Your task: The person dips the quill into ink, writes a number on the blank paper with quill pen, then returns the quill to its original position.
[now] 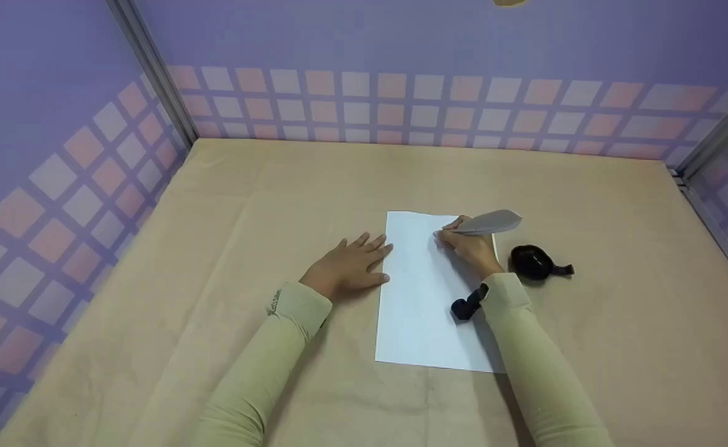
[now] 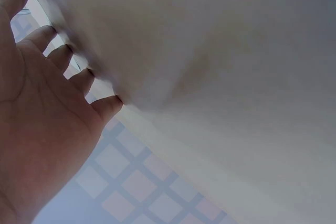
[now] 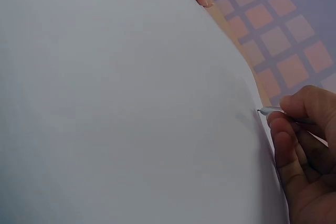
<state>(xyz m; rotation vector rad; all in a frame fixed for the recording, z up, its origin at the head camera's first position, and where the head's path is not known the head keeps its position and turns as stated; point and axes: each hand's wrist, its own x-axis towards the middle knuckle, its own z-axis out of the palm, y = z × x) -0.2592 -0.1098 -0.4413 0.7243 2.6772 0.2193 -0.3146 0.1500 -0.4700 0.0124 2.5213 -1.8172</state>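
A white sheet of paper lies upright in front of me on the cloth-covered table. My left hand rests flat along its left edge, fingers spread and fingertips at the border; in the left wrist view the same palm shows with its fingers straight. With thumb and fingers my right hand pinches a feather quill pen, its pale grey plume leaning right. In the right wrist view the pen tip meets the paper's surface. No clear marks can be made out on the sheet.
A black rounded object with a short handle-like end lies just right of the paper. The black wrist camera hangs over the sheet by the right cuff. Beige cloth covers the table; checkered panels stand behind and at both sides.
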